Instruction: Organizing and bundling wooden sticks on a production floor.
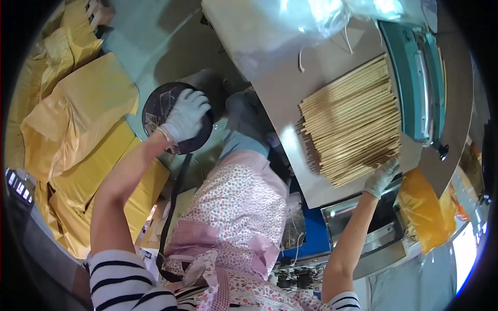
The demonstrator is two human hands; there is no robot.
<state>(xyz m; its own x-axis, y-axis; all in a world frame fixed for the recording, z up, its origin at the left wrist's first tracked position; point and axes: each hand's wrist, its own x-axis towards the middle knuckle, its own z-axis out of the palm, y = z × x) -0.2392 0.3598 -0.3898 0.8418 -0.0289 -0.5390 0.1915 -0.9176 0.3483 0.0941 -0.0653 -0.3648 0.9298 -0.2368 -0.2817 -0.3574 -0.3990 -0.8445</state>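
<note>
My left hand (188,115), in a pale work glove, lies over the dark round stool seat (155,106) with its fingers stretched out, holding nothing. On the table to the right, a wide layer of thin pale wooden sticks (353,122), like chopsticks, is lined up side by side. My gloved right hand (383,178) rests against the near right edge of those sticks, its fingers stretched along them and partly turned from view. No stick is visibly lifted in it.
A green sealing machine (407,83) stands beyond the sticks on the right. Clear plastic bags (290,26) cover the table's far end. Yellow wrapped packages (83,103) are piled at left. An orange-yellow bag (425,207) hangs by the table's near right corner, beside a metal-framed opening (386,233).
</note>
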